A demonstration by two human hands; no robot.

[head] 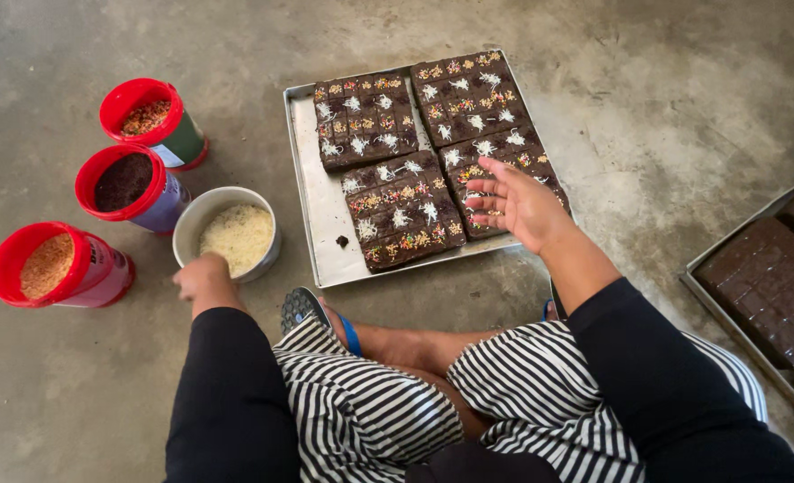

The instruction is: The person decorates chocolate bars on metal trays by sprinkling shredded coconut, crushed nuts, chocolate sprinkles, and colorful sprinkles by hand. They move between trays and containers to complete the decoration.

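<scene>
Four iced brownie slabs (406, 210), scattered with sprinkles, fill a metal tray (321, 215) on the concrete floor. The right hand (515, 201) hovers open and empty over the nearest slab; the left hand (202, 277) grips a bowl (227, 234) of white shreds beside three red-rimmed jars (129, 183). The slabs look soft and crumbly, best lifted from beneath.

Soft, even daylight fills the scene, bright without harsh glare. Shadows are faint and short on the concrete floor (612, 54). The metal tray (318, 224) shows a dull sheen. Focus is sharp overall; wide-angle stretching bends the frame edges slightly.
</scene>
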